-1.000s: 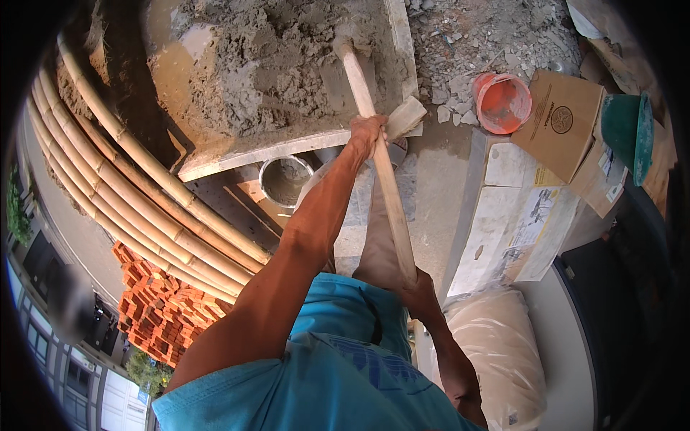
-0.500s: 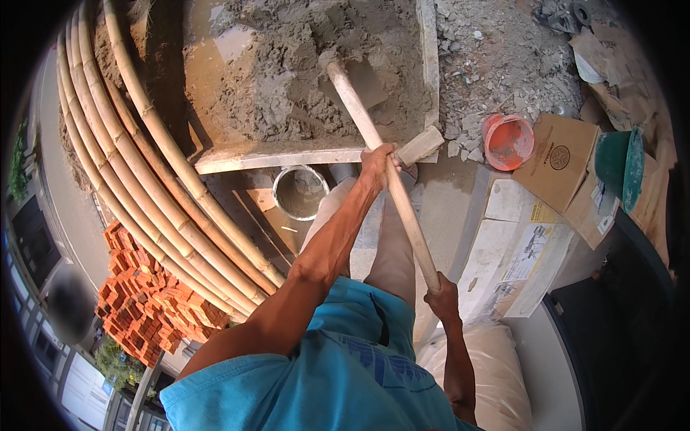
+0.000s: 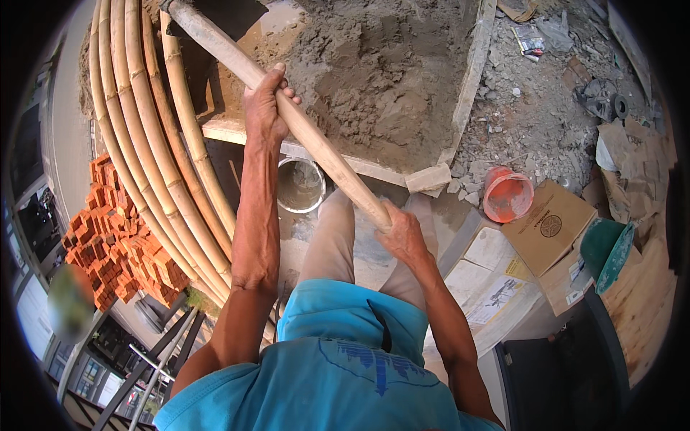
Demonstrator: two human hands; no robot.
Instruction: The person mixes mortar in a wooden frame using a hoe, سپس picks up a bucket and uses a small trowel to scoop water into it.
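My left hand [image 3: 266, 111] is wrapped round the upper part of the long wooden handle of a hoe [image 3: 323, 147]. Lower down, my right hand [image 3: 402, 233] grips the handle near its butt end. The hoe slants up to the far left, its dark blade [image 3: 233, 16] raised above the left side of a mixing box and partly cut off by the picture's edge. Wet grey mortar [image 3: 374, 79] lies heaped in the box, whose near wooden board [image 3: 374, 169] runs in front of my feet.
A bucket with grey residue [image 3: 301, 184] stands by my legs. Bamboo poles [image 3: 136, 108] and stacked red bricks [image 3: 118, 237] are on the left. To the right are rubble [image 3: 532, 93], a red bucket [image 3: 507, 194], a cardboard box [image 3: 550, 226] and a green basin [image 3: 607, 251].
The hoe's blade has come up out of the mortar and swung left. My left hand has moved up and left, and my right hand up and left with the handle's end.
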